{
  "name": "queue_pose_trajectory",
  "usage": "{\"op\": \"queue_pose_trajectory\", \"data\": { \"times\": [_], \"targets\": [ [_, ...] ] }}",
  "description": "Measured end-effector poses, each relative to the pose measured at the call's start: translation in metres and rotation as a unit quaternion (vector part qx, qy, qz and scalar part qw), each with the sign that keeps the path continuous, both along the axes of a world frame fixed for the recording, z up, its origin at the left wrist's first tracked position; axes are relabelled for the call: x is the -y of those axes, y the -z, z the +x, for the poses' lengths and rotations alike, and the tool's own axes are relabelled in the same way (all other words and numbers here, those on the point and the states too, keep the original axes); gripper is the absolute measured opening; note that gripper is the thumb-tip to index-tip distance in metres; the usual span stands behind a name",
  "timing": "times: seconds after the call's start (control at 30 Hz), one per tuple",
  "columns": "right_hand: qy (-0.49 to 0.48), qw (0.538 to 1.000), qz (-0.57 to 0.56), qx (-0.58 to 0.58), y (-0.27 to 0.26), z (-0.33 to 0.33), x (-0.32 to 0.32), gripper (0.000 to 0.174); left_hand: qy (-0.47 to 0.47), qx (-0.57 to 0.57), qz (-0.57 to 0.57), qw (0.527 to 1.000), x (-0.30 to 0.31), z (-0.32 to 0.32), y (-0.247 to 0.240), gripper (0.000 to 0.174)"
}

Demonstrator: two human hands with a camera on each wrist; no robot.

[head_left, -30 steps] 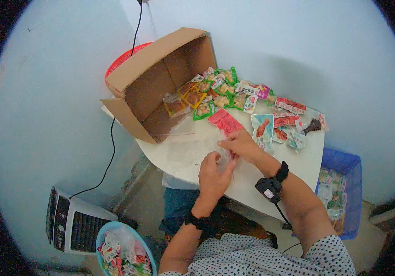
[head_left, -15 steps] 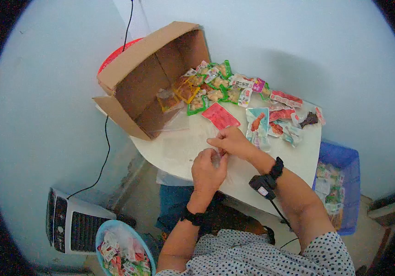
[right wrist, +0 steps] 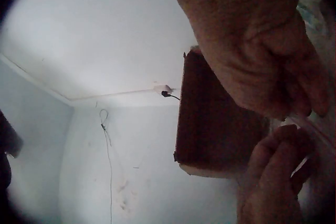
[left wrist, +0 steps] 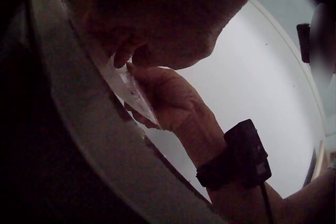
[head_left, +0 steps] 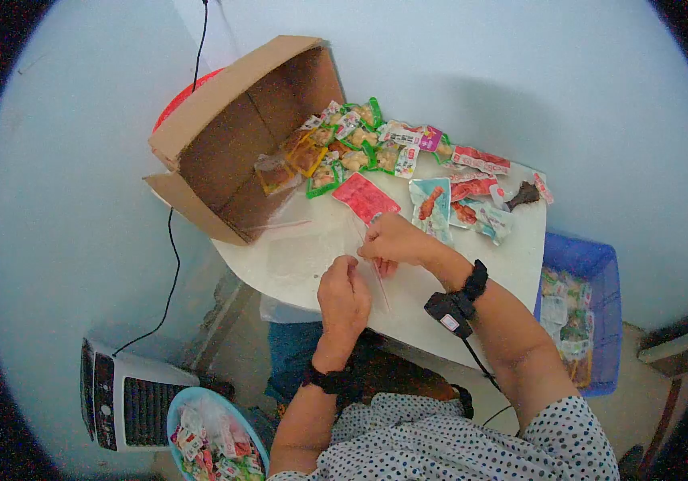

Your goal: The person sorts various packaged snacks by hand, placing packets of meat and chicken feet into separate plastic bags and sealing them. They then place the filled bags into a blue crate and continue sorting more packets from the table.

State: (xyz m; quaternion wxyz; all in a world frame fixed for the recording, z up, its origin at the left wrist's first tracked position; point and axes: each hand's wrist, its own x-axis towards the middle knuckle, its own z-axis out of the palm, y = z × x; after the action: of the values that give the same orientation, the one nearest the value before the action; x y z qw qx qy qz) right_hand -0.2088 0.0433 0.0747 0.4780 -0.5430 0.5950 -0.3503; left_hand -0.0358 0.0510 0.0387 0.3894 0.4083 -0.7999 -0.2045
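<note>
Left hand and right hand, fingers nearly closed, pinch our clear plastic; we should hold its edge taut.

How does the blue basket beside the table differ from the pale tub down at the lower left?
The basket is a deep blue, while the tub is pale blue. The basket is roughly rectangular with corners, whereas the tub has a rounded rim. The basket sits right of the table; the tub is lower left. Both hold packaged items.
</note>
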Motion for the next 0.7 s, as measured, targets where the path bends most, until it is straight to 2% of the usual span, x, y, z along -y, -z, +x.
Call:
{"op": "queue_pose_trajectory", "data": {
  "times": [0.2, 0.5, 0.7],
  "targets": [
    [0.006, 1.0, 0.002, 0.016, 0.003, 0.003, 0.002, 0.021, 0.008, -0.006, 0.003, 1.0, 0.001, -0.001, -0.001, 0.015],
    [-0.009, 0.998, -0.062, 0.024, 0.019, 0.007, 0.011, 0.03, -0.001, -0.005, 0.025, 1.0, -0.005, -0.001, -0.009, 0.036],
    [-0.022, 0.998, -0.057, 0.029, 0.011, 0.012, 0.007, 0.033, -0.002, -0.009, 0.079, 0.997, -0.003, 0.0, -0.013, 0.028]
  ]
}}
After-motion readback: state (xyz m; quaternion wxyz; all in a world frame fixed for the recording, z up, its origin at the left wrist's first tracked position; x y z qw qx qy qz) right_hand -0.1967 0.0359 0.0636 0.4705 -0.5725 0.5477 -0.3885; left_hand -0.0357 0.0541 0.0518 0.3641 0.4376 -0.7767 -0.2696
